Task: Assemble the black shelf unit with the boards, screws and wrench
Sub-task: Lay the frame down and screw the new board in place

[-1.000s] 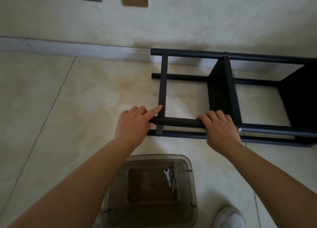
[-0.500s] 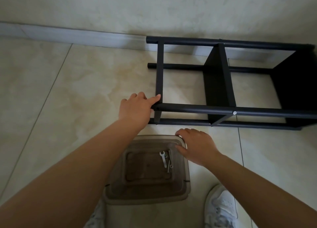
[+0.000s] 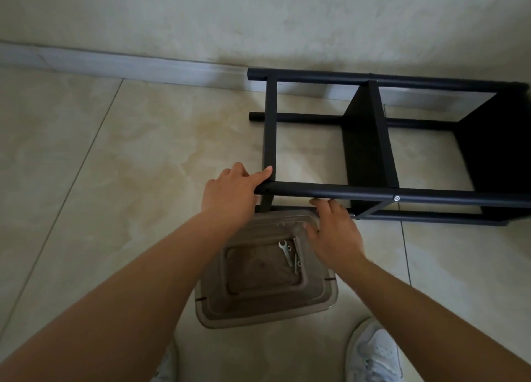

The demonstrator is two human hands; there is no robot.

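Head view: the black shelf unit [image 3: 373, 151] is laid on its side on the floor [image 3: 115, 180] by the wall, steadied only at one rail end by the closed left hand [image 3: 230, 193]. The open right hand [image 3: 334, 235] is held over the lidded box [image 3: 264, 269] bearing wrench [image 3: 285, 250] and screws [image 3: 296, 262]. If bumped, they could be scattered.

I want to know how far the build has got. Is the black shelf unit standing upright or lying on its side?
On its side: the shelf unit has long poles running level along the floor, boards on edge.
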